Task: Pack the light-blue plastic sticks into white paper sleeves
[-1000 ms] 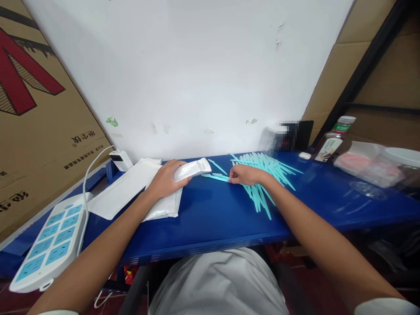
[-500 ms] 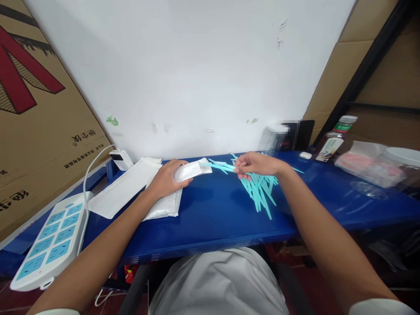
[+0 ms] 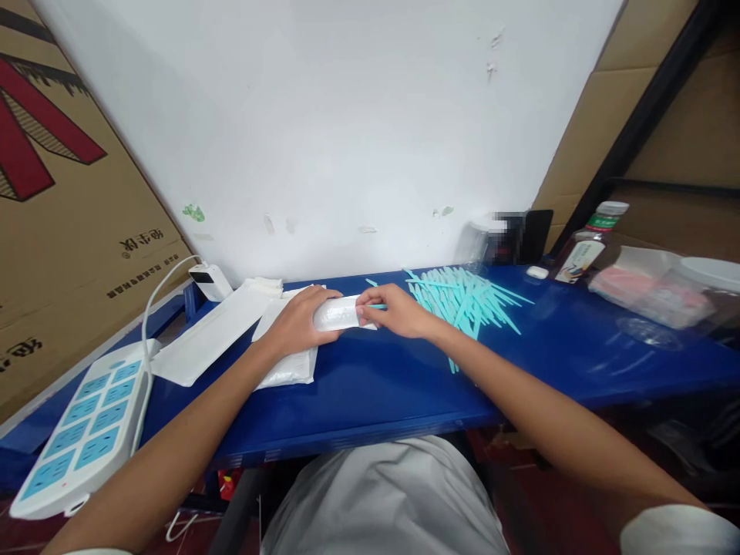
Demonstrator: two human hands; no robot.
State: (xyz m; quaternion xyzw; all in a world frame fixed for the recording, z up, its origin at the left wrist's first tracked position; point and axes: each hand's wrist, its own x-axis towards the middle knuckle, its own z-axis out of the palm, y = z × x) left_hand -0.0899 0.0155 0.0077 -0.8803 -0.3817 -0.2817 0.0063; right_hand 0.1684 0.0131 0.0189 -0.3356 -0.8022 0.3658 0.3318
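Note:
My left hand (image 3: 299, 320) is closed around a small white pouch (image 3: 337, 314) with a shiny, see-through face, its end pointing right. At that end, my right hand (image 3: 398, 310) pinches a teal plastic stick (image 3: 378, 307); its tip is hidden by my fingers and the pouch, so I cannot tell how deep it sits. To the right lies a loose pile of teal sticks (image 3: 462, 297). Beneath and beside my left hand are a flat white packet (image 3: 292, 370) and a long white paper sleeve (image 3: 213, 331).
A white power strip (image 3: 86, 424) with blue sockets lies at the left of the blue table (image 3: 370, 401), a white charger (image 3: 211, 283) behind it. On the right stand a bottle (image 3: 590, 243), a clear bag with pink contents (image 3: 641, 285) and a white-lidded jar (image 3: 714, 274). A wall closes the back.
My right hand has moved left from the pile to the pouch's end, bringing the teal stick along. My left hand keeps its hold on the pouch, nearly in place.

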